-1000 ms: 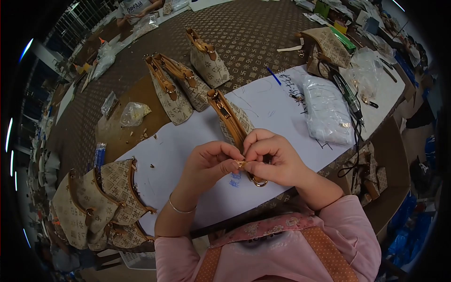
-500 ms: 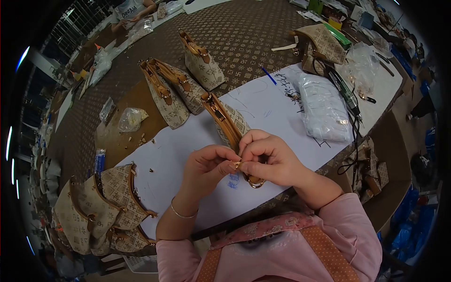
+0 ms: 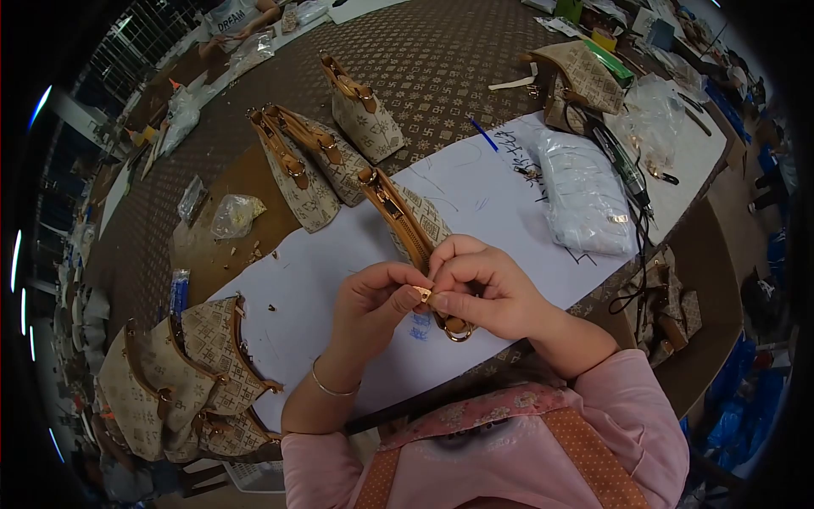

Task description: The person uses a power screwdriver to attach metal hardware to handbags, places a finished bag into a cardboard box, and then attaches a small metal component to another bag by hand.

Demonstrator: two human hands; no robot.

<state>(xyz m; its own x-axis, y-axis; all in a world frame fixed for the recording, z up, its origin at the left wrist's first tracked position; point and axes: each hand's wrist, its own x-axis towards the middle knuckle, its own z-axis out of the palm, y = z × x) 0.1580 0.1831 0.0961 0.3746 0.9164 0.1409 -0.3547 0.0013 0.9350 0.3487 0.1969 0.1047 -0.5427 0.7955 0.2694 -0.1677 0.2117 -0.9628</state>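
Note:
A small gold metal piece (image 3: 423, 293) is pinched in the fingertips of my left hand (image 3: 377, 307). My right hand (image 3: 482, 284) meets it from the other side, thumb and fingers closed at the edge of a patterned bag (image 3: 428, 212) with a brown zipped top. The bag stands tilted on white paper (image 3: 339, 263), its near end partly hidden behind my right hand. A gold ring (image 3: 459, 332) hangs at that near end, just below my right hand. What my right fingertips grip is too small to make out.
More patterned bags (image 3: 366, 119) stand beyond, and others (image 3: 203, 373) lie at the left. A plastic-wrapped bundle (image 3: 585, 195) and a green tool (image 3: 623, 161) with a cord are at the right. Small gold parts (image 3: 257, 250) lie left. Another person (image 3: 237, 19) sits across the table.
The gold piece has turned slightly in my fingertips and shows more of its face. The bag's top has shifted a little to the left. Both hands stay nearly in place.

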